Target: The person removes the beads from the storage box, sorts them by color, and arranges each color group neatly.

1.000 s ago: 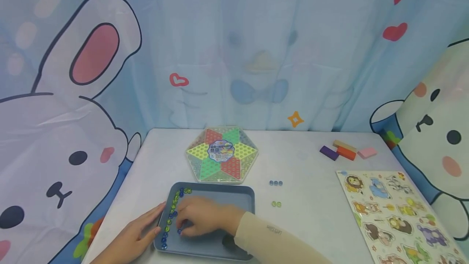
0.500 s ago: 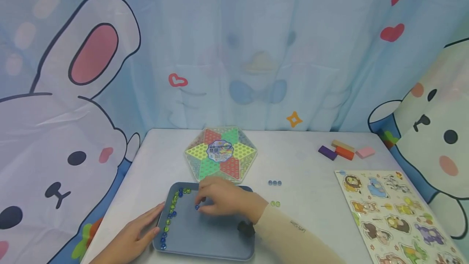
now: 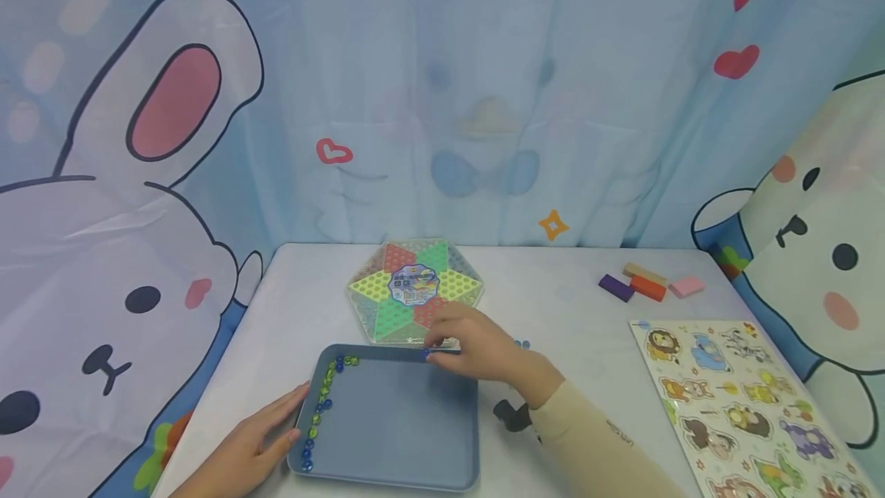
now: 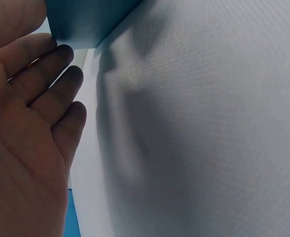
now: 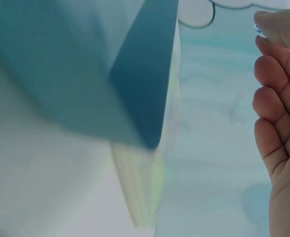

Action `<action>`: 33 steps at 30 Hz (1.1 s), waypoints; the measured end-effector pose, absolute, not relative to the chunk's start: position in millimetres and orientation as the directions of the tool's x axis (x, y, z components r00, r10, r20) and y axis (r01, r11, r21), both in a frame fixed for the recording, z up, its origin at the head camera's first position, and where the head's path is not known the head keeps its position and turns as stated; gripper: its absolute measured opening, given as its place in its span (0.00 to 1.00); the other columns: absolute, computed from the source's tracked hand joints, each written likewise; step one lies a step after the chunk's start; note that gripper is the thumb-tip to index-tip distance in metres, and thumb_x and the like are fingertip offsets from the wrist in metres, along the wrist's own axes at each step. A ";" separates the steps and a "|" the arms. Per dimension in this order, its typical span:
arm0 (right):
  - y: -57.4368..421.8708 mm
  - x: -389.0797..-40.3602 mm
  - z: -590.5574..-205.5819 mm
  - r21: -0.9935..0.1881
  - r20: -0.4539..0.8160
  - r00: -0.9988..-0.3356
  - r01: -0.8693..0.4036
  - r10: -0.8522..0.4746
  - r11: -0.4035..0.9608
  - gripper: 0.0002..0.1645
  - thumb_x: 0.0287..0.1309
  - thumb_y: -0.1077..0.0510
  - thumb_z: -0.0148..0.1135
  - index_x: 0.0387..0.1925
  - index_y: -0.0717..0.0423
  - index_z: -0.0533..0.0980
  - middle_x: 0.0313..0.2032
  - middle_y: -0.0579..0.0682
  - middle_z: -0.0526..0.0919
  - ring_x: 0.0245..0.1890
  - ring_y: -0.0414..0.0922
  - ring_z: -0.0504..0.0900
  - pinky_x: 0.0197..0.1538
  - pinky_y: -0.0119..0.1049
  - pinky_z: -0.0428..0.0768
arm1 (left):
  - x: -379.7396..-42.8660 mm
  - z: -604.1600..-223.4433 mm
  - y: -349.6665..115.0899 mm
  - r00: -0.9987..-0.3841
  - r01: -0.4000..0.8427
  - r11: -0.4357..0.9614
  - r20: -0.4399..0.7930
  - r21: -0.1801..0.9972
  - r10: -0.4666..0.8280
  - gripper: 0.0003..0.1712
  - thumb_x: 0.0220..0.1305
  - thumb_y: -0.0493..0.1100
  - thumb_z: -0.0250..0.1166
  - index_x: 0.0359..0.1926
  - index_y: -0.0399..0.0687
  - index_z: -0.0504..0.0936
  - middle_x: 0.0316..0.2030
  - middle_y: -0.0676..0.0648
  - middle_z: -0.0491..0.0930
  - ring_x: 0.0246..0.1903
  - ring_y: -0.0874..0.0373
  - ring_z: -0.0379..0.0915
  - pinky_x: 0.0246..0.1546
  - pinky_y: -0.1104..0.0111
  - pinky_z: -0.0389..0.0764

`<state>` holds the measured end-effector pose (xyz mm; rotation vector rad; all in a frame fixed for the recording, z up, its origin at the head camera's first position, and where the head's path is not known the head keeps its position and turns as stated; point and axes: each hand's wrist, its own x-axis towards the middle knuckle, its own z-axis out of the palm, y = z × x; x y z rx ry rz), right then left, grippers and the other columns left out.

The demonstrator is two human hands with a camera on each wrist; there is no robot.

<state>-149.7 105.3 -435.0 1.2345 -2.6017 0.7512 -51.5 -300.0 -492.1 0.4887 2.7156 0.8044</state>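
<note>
A blue-grey tray (image 3: 387, 429) lies on the white table. Along its left side runs a line of yellow-green marbles (image 3: 326, 389) and blue marbles (image 3: 308, 455), with one blue marble (image 3: 328, 403) just right of the line. Between thumb and forefinger my right hand (image 3: 477, 344) pinches a blue marble (image 3: 425, 354), over the tray's far right rim; a bit of this marble (image 5: 259, 31) shows in the right wrist view. My left hand (image 3: 252, 440) rests at the tray's left rim, its fingers (image 4: 56, 94) loosely extended and grasping nothing.
Behind the tray lies a hexagonal Chinese checkers board (image 3: 394, 317), partly covered by my right hand. Small blue marbles (image 3: 523, 344) sit on the table beyond that hand. Wooden blocks (image 3: 648, 287) lie at the back right, near an animal puzzle board (image 3: 719, 390).
My right hand has carried the blue marble from the marble line rightward and away to the tray's far right rim. The green marbles on the table are now hidden. My left hand stays put.
</note>
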 end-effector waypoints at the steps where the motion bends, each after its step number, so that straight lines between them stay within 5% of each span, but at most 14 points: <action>1: 111.0 -149.7 -436.0 -0.375 0.359 -0.654 -0.755 -0.666 0.539 0.06 0.59 0.52 0.78 0.37 0.45 0.88 0.37 0.39 0.85 0.42 0.35 0.80 0.50 0.31 0.83 | -51.7 -492.5 -300.0 -0.908 0.244 0.789 -0.154 0.564 0.390 0.40 0.77 0.68 0.53 0.82 0.61 0.60 0.79 0.52 0.64 0.77 0.46 0.63 0.69 0.57 0.78; 20: 214.3 -150.0 -465.2 -0.497 0.193 -0.924 -0.382 -0.330 0.779 0.08 0.58 0.53 0.78 0.39 0.41 0.87 0.35 0.35 0.82 0.42 0.41 0.79 0.48 0.41 0.85 | -51.8 -493.6 -300.9 -0.906 0.246 0.789 -0.155 0.563 0.393 0.41 0.77 0.68 0.53 0.82 0.59 0.60 0.79 0.52 0.65 0.76 0.44 0.63 0.69 0.58 0.79; 33: 258.4 -148.0 -495.8 -0.512 0.074 -0.971 -0.231 -0.225 0.828 0.08 0.58 0.53 0.77 0.40 0.42 0.88 0.35 0.35 0.82 0.40 0.38 0.77 0.47 0.37 0.82 | -52.5 -493.8 -300.7 -0.906 0.238 0.791 -0.165 0.564 0.390 0.41 0.77 0.68 0.53 0.82 0.60 0.59 0.79 0.51 0.65 0.77 0.44 0.63 0.69 0.57 0.78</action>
